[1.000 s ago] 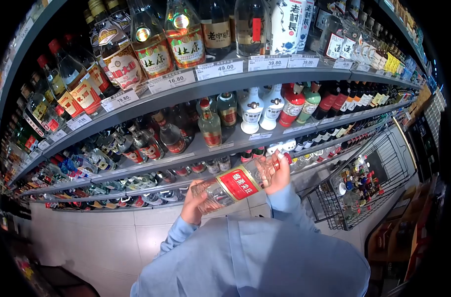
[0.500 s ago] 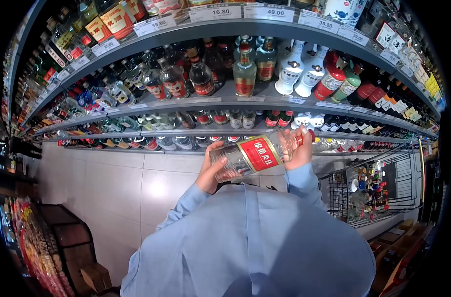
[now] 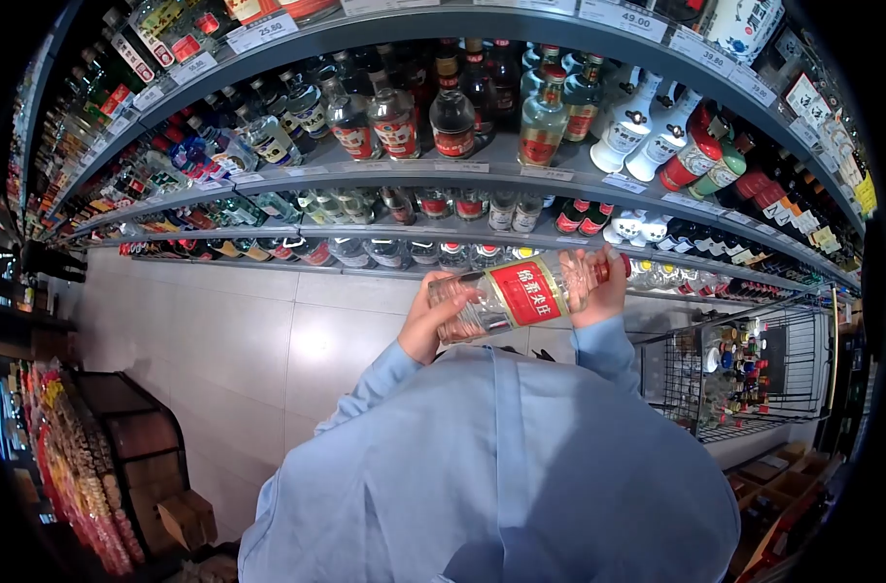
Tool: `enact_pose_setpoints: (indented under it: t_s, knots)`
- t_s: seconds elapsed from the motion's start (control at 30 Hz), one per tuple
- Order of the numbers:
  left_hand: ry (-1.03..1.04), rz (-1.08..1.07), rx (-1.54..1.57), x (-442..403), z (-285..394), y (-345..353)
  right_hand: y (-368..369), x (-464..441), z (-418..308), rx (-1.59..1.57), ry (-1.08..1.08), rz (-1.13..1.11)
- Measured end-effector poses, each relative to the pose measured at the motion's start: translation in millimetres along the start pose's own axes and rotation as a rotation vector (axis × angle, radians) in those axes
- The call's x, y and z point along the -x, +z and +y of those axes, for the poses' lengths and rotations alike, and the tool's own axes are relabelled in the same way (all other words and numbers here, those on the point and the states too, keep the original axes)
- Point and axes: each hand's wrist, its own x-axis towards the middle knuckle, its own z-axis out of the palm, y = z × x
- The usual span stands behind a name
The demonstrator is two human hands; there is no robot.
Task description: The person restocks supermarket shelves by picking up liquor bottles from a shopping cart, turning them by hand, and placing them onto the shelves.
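Observation:
A large clear liquor bottle (image 3: 526, 295) with a red and gold label and a red cap is held tilted in front of my chest, its neck up to the right. My left hand (image 3: 428, 316) is closed around the bottle's base end, the thumb lying along the glass. Around the neck, just below the cap, my right hand (image 3: 601, 288) is wrapped. Just beyond the bottle runs the lowest shelf row, with several clear bottles (image 3: 355, 251) standing on it.
Ahead, curved shelves (image 3: 365, 175) hold many bottles above price tags. White ceramic bottles (image 3: 625, 124) stand at right centre. A wire shopping cart (image 3: 668, 384) containing bottles is at my right. Boxes (image 3: 778, 486) lie lower right, and a dark display stand (image 3: 132, 428) is lower left on the tiled floor.
The view has turned slightly left and down, so the shelves appear shifted to the right. Both hands keep hold of the bottle, which sits slightly further right in view.

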Motion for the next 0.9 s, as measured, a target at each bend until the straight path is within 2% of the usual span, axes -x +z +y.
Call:
enact_pose_setpoints:
  t_s: [0.23, 0.33, 0.43, 0.53, 0.67, 0.8, 0.9]
  knots:
    - [0.049, 0.051, 0.117, 47, 29, -64, 37, 20, 82, 0.078, 0.042, 0.036]
    - [0.085, 0.054, 0.123, 63, 39, -89, 52, 28, 107, 0.159, 0.032, -0.042]
    - [0.135, 0.066, 0.059, 71, 49, -110, 71, 37, 127, 0.221, 0.035, 0.013]
    - [0.133, 0.065, 0.159, 82, 63, -122, 83, 42, 148, 0.233, 0.029, -0.006]
    - [0.162, 0.189, 0.065, 91, 69, -143, 85, 44, 179, 0.175, 0.045, -0.067]
    - [0.120, 0.181, 0.021, 102, 76, -168, 78, 49, 209, 0.117, 0.039, -0.017]
    - [0.063, 0.153, 0.028, 110, 80, -184, 72, 58, 226, 0.076, 0.048, 0.118]
